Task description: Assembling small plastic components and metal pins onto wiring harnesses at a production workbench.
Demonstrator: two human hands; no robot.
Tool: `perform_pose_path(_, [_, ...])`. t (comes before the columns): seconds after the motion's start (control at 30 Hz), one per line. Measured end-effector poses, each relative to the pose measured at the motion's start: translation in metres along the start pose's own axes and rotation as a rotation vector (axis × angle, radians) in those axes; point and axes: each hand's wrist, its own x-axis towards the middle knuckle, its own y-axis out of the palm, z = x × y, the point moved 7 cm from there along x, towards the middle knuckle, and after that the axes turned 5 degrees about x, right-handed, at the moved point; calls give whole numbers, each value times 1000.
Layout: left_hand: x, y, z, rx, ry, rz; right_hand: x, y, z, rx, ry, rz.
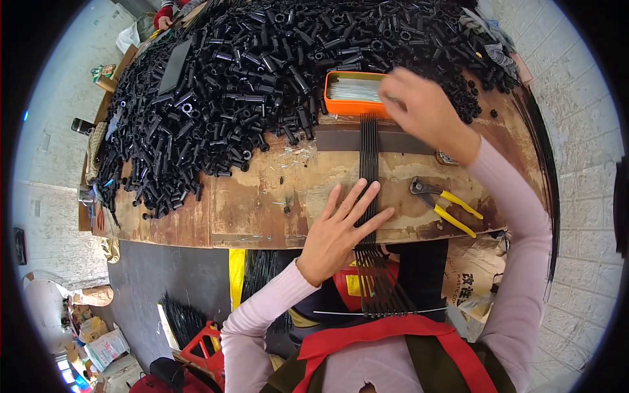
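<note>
My left hand lies with fingers spread over a row of thin black rods, pressing them on the wooden table. The rods run from the orange box down past the table edge, fanning out over my lap. A thin pale wire crosses their lower ends. My right hand is curled at the right end of the orange plastic box, thumb and fingers brought together. Whatever they pinch, if anything, is too small to make out. Inside the box lie many thin pale wires.
Black tubular plastic parts are heaped across the far and left table, with a dark phone-like slab on top. Yellow-handled pincers lie right of the rods. A dark flat strip passes beneath them. Another person's hand shows far left.
</note>
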Motion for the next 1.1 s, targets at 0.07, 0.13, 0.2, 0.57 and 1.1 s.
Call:
perform_pose_path(0.07, [1,-1,-1,3,-2,-14,-29,0,7,-50,-20,13])
perform_pose_path(0.13, [0,-2,-2,-16,15,-22,-49,7,7,-47,-5,96])
perform_pose_path(0.2, [0,-1,-2,-6,7,-31,-55,9,4,-72,16,140])
perform_pose_path(0.57, [0,-1,-2,12,9,-45,-65,8,-5,-128,71,239])
perform_pose_path(1.1, [-1,6,-2,65,3,-72,-61,8,-2,-159,23,230])
